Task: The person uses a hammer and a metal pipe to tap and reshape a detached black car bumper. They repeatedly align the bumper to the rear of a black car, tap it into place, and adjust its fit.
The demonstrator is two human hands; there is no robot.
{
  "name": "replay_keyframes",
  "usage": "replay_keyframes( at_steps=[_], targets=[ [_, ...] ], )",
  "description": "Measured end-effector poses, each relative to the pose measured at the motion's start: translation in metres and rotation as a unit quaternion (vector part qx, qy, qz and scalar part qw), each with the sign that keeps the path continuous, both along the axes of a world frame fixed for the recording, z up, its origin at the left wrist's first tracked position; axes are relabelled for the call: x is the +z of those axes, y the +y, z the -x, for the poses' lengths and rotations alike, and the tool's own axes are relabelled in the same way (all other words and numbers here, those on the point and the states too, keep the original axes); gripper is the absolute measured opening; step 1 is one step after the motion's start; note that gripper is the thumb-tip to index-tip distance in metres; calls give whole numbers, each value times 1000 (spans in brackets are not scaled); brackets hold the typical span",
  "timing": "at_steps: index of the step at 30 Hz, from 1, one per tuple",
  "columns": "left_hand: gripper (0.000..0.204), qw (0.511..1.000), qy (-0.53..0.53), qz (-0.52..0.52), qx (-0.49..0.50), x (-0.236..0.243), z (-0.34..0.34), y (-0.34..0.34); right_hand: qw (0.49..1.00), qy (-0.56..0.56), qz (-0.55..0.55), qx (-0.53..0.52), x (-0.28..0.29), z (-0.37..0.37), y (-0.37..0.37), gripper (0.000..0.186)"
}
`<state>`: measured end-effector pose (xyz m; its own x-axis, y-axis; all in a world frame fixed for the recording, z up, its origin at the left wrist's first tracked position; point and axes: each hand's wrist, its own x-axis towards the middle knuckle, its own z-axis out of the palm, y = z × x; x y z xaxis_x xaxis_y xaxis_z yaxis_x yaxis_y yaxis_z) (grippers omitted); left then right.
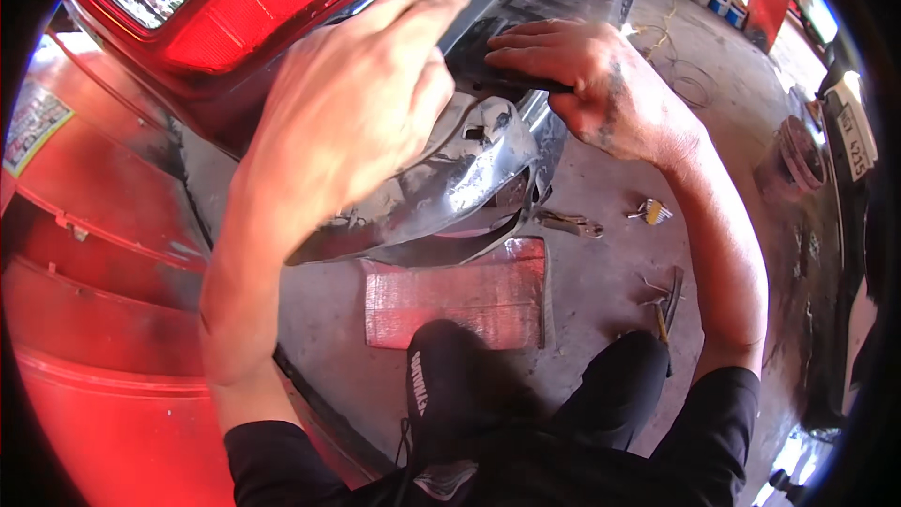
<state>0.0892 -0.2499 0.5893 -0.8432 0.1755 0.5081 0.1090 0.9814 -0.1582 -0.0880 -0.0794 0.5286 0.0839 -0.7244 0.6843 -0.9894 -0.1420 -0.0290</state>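
Note:
My left hand (361, 103), smeared by motion, is raised beside the red and clear tail light (272, 5) of a dark vehicle. Its fingers stretch forward, and nothing shows in them. My right hand (577, 84) grips the near end of a black ribbed plastic bumper trim (549, 0), fingers over the top and thumb low at the edge. Below both hands curves a dented, scuffed metal bumper corner (479, 155) with a square hole and bare shiny patches. The left hand covers part of this bumper.
A silvery-red mat (450, 296) lies on the floor before my knees. Pliers (570, 222), a yellow-and-white bundle (650, 212) and a hammer (668, 305) lie to its right. Red body panels (113, 394) stand at left. A bucket (793, 160) and another vehicle (835, 253) stand at right.

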Motion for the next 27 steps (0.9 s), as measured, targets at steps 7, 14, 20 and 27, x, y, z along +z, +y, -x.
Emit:
replay_keyframes(
  at_steps=[7, 14, 20, 27],
  targets=[
    [38, 990, -82, 109, 24, -2, 16, -12, 1000, 18, -6, -11, 2, 1, -3, 37],
    [38, 988, -117, 46, 87, 0, 25, -5, 999, -10, 24, -30, -4, 0, -14, 24],
    [37, 988, -103, 24, 108, -1, 28, 0, 990, -57, 126, 26, -12, 1, -21, 17],
    [36, 982, -122, 51, 137, 0, 30, -2, 995, -26, 92, -19, -17, -2, -26, 15]
  ],
)
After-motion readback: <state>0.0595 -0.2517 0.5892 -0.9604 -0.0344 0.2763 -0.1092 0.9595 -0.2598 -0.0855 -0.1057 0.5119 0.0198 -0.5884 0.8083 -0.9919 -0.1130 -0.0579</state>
